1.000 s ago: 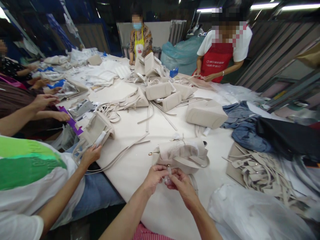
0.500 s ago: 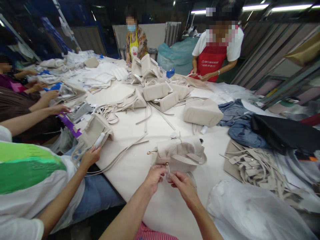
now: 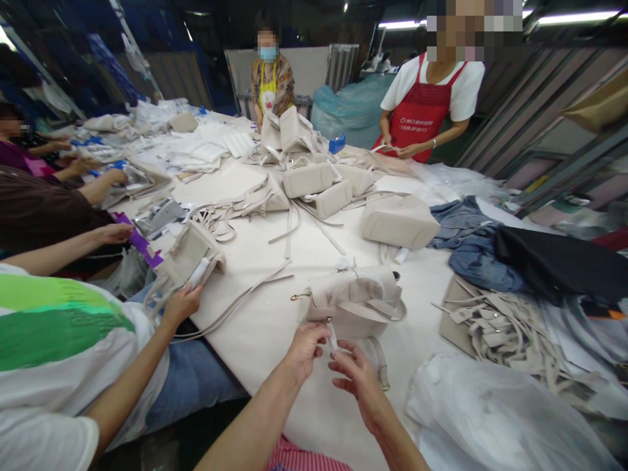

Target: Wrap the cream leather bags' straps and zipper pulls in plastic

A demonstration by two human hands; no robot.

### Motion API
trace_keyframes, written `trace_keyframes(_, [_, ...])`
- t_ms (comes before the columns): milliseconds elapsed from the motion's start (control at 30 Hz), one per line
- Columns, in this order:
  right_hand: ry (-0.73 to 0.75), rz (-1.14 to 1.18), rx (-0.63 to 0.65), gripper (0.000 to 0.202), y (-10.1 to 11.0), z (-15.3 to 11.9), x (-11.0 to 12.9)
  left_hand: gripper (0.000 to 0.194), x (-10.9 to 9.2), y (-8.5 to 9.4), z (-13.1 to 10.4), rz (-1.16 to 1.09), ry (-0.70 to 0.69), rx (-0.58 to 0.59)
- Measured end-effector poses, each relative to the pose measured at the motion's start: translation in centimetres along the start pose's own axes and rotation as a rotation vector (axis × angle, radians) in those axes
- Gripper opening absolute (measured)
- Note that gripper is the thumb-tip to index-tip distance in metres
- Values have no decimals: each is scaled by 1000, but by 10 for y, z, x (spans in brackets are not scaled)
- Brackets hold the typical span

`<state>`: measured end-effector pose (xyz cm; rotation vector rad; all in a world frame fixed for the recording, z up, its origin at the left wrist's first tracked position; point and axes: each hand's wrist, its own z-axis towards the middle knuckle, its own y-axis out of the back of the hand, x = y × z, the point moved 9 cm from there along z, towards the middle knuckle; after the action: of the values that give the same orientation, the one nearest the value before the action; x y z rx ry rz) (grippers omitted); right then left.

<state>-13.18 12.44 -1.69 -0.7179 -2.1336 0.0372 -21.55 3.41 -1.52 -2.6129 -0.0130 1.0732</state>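
Observation:
A light beige handbag [image 3: 321, 294] lies in front of me, its straps looped over the front. A gold-coloured metal fitting hangs at its near left corner, and below it is a narrow strip wrapped in white [image 3: 333, 337]. My left hand [image 3: 305, 347] pinches this white-wrapped strip just under the fitting. Close to the strip's lower end, my right hand [image 3: 360, 373] has its fingers apart and seems to hold nothing. Beside that hand, a strap with a metal buckle [image 3: 383, 378] hangs from the bag onto the white table [image 3: 265, 333].
Another beige bag [image 3: 400, 221] and a pile of bags [image 3: 309, 180] lie farther back. At right are loose straps [image 3: 510, 327], a clear plastic bag [image 3: 490, 412] and denim cloth [image 3: 471, 242]. A co-worker's hand [image 3: 182, 306] holds a bag close by on the left.
My right hand has let go of the white-wrapped strip and its fingers have spread. My left hand stays on it. The left neighbour's far hand has moved back to a purple piece.

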Motion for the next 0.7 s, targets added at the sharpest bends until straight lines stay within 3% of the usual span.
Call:
trace_keyframes(67, [202, -189, -43, 61, 0, 4, 18, 19, 1, -1, 1, -4, -10, -10])
trace_keyframes(133, [275, -278, -51, 57, -5, 10, 23, 18, 2, -1, 1, -3, -12, -13])
trace_keyframes(233, [247, -308, -58, 49, -8, 21, 19, 18, 3, 0, 2, 4, -18, -12])
trace_keyframes(400, [185, -265, -34, 58, -10, 23, 17, 21, 2, 0, 1, -4, -50, 38])
trace_keyframes(700, [172, -219, -36, 48, -21, 20, 12, 51, 8, -9, -5, 22, -90, 79])
